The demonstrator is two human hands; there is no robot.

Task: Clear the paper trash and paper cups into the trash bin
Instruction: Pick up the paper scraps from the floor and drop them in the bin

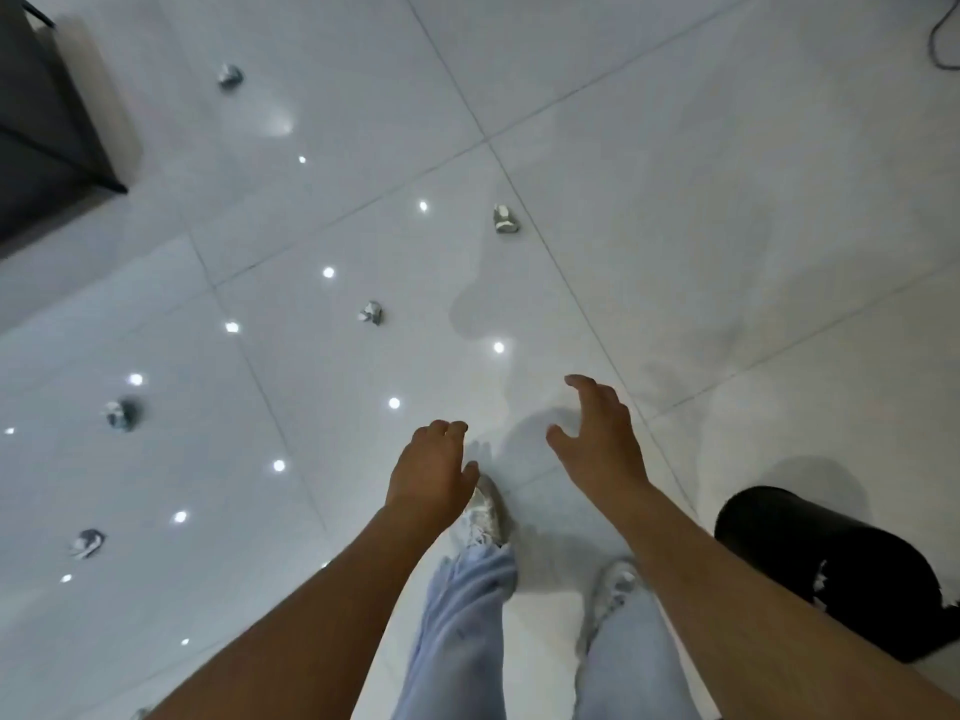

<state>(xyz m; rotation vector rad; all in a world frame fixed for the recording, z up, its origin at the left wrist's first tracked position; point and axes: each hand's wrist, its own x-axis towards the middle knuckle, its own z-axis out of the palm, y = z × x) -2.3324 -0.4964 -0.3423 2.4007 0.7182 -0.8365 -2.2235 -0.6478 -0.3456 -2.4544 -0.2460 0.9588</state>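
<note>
Several crumpled paper balls lie scattered on the glossy white tile floor: one far left at the back (230,76), one in the middle distance (505,219), one nearer (371,312), and two at the left (122,414) (87,543). A black trash bin (826,569) stands at the lower right, with paper visible inside. My left hand (431,470) hangs over the floor with loosely curled fingers and holds nothing. My right hand (597,433) is spread, fingers relaxed, also holding nothing. Both hands are well short of the nearest paper ball.
A dark cabinet (47,137) stands at the upper left. A black cable (940,39) loops at the top right corner. My legs in light jeans and white shoes (485,511) are below the hands. Ceiling lights reflect off the tiles.
</note>
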